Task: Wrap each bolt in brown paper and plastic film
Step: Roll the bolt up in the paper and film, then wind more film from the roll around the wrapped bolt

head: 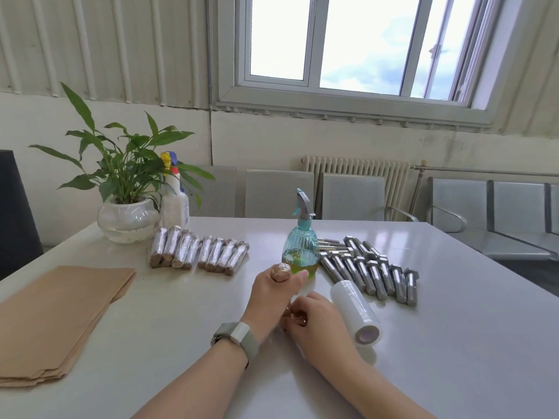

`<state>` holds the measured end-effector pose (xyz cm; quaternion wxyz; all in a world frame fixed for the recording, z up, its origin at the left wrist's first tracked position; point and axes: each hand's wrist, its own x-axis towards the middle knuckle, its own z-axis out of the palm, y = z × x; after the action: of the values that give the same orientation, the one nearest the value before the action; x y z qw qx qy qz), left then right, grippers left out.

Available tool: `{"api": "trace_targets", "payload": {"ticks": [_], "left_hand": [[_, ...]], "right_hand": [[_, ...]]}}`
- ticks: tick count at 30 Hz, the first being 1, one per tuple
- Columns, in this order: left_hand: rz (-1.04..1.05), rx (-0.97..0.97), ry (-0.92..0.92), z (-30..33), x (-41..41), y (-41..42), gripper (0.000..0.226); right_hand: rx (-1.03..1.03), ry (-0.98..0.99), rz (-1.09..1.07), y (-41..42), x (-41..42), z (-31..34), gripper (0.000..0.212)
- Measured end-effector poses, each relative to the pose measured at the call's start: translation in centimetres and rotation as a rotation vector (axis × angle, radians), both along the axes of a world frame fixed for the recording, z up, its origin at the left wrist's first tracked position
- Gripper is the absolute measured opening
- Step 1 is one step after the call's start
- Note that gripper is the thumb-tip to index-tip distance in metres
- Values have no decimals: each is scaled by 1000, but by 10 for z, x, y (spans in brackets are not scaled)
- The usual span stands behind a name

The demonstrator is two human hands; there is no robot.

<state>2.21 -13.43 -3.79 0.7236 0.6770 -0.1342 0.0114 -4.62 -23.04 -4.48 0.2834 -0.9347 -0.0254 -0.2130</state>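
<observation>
Bolt (280,272) in brown paper, gripped by left hand (273,294); right hand (314,316) pinching near end.
Heavy, stiff, likely slippery under film (354,309) at 3 o'clock; best held mid-shank.

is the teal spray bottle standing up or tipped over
Upright. The teal spray bottle stands on its base on the table, trigger head on top, with yellow-green liquid settled level at the bottom.

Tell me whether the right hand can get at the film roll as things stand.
Probably yes. The film roll lies on the table just beside the right hand, with nothing between them. But that hand's fingers are busy pinching the near end of the wrapped bolt, so it would have to let go first.
</observation>
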Motion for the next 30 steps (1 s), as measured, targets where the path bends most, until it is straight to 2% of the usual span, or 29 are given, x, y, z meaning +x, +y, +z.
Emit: {"api": "trace_targets", "payload": {"ticks": [4, 8, 9, 11, 13, 14, 18, 21, 22, 24, 28, 30], "left_hand": [[0, 33, 18, -1, 2, -2, 32], [-34, 100, -14, 1, 0, -3, 23], [-24, 111, -14, 1, 0, -2, 22], [-27, 135, 18, 0, -1, -3, 21], [-94, 134, 92, -1, -5, -5, 18], [-116, 142, 121, -2, -6, -7, 16], [-159, 161, 128, -3, -5, -11, 21], [-216, 191, 72, -5, -6, -15, 30], [-244, 204, 31, -6, -7, -16, 30], [-297, 223, -26, -7, -6, -16, 31], [-354, 129, 52, -6, -5, -13, 46], [-379, 123, 31, -5, -7, -13, 38]], "right_hand": [[-356, 95, -61, 0, -9, 15, 24], [-319, -10, -242, -42, -8, 56, 28], [-319, 26, -298, -57, -7, 63, 33], [-342, 271, -355, -79, -2, 66, 56], [-173, 560, -308, -85, 1, 59, 79], [-72, 631, -287, -85, 2, 55, 84], [83, 659, -268, -87, 9, 54, 61], [489, 647, -208, -89, 10, 65, 51], [561, 642, -176, -89, 9, 71, 50], [534, 638, -167, -89, 12, 81, 53], [454, 619, -170, -85, 21, 96, 60], [423, 608, -172, -83, 25, 101, 59]]}}
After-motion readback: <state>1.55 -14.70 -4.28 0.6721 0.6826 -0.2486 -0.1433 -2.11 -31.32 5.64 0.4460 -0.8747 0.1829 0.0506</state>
